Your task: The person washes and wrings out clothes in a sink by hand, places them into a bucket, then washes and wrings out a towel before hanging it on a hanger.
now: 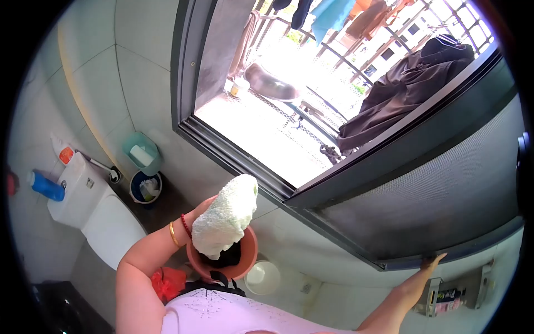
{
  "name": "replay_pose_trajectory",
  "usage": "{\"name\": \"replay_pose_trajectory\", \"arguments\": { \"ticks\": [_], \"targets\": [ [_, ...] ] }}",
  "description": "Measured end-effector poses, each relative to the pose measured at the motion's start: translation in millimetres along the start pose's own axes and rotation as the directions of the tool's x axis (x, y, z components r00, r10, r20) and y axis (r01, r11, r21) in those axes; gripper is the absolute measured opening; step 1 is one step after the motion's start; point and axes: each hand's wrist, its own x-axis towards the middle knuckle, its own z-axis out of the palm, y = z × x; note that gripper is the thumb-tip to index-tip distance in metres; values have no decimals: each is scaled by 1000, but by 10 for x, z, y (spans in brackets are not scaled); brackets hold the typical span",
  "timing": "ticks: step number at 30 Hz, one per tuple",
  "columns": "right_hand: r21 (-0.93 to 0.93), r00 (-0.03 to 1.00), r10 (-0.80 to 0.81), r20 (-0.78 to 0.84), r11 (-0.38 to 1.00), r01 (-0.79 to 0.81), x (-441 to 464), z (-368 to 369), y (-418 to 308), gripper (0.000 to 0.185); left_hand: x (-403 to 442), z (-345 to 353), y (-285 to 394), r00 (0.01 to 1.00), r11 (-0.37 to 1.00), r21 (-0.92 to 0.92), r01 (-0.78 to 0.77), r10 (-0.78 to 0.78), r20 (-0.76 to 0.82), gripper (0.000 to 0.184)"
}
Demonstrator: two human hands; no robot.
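Observation:
A white terry towel [227,216] is bunched over my left hand [203,210], which holds it up at the window sill. Most of that hand's fingers are hidden by the cloth. Beneath the towel stands an orange-pink bucket [250,253] with dark cloth inside. My right hand [431,263] rests against the lower edge of the grey window frame [409,263], fingers stretched out, holding nothing. The sliding window [445,183] has a mesh panel on the right and an opening on the left.
A white toilet [111,231] is at left, with a blue bottle [47,186] on its tank. Near it are a teal basket [133,143] and a small bin [135,192]. A white bucket [262,277] stands beside the orange-pink one. Laundry [389,92] hangs outside. A wall shelf [473,286] is at right.

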Motion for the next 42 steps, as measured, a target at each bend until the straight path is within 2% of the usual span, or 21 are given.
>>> {"name": "replay_pose_trajectory", "arguments": {
  "ticks": [6,9,15,17,20,23,24,26,27,32,36,42],
  "targets": [
    [80,997,-6,77,997,0,-197,205,113,78,-114,-59,-37,999,999,-22,-44,44,-5,38],
    [106,994,-7,105,994,-4,-343,281,141,77,-171,-88,-53,1000,998,-60,-19,19,-10,37],
    [95,979,0,203,995,-19,-325,306,218,73,-318,-37,-69,996,996,8,-84,84,-16,38],
    [144,964,25,264,987,-66,-332,297,285,70,-383,12,-75,998,996,-87,12,-7,60,39],
    [158,961,32,275,984,-78,-297,293,378,68,-461,-25,-67,999,998,-43,-48,48,2,40],
    [177,969,71,237,978,-114,-435,404,436,69,-534,-53,-67,998,998,-17,-56,56,37,41],
    [182,970,66,235,977,-110,-515,472,445,69,-555,-84,-73,998,999,-12,-53,53,41,41],
    [165,920,-18,391,985,-51,-749,651,475,69,-606,-153,-66,995,996,12,-87,86,57,43],
    [179,913,-88,399,984,17,-862,739,496,68,-631,-182,-61,995,996,20,-85,83,60,43],
    [178,878,-64,474,984,-25,-1331,1120,460,73,-828,-141,-61,987,991,4,-131,130,91,46],
    [205,876,-80,476,978,-23,-1633,1338,512,68,-1008,-110,-66,985,989,31,-142,138,99,47],
    [238,845,-100,525,971,-33,-1794,1598,695,64,-1199,6,-63,976,983,-52,-174,179,128,47]
  ]
}}
